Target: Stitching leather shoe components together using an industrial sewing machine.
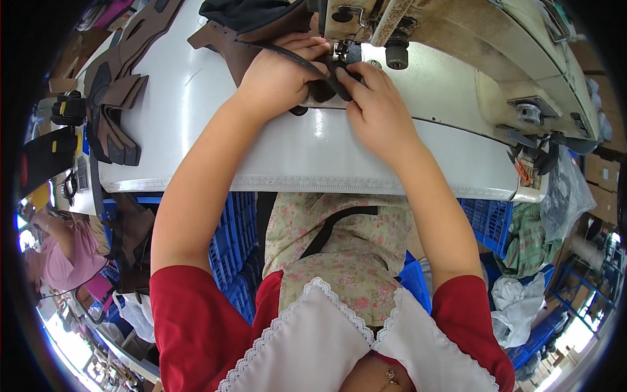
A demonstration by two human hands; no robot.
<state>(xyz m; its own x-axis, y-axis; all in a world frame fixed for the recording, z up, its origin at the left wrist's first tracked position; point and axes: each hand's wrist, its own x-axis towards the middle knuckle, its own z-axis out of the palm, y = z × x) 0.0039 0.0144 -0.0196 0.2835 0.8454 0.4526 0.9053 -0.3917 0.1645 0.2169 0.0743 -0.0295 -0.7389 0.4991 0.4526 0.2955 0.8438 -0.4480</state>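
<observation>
My left hand [281, 77] lies left of the presser foot [341, 51] of a sewing machine [470, 49], its fingers bent around a brown shoe-upper piece [225, 49]. A narrow dark strip of that piece [290, 56] crosses over the back of this hand and bends toward the right one. Just right of the needle area, my right hand [379, 98] pinches the dark edge of the work between thumb and fingers. Part of the piece under the presser foot is hidden by my fingers. Black lining material [251, 18] is bunched behind my left hand.
A stack of brown cut pieces [114, 85] lies along the left of the white table [176, 140]. A ruler strip [307, 183] runs along its front edge. Blue crates [235, 228] stand beneath. Orange-handled snips [521, 170] hang at the right corner beside a plastic bag [567, 193].
</observation>
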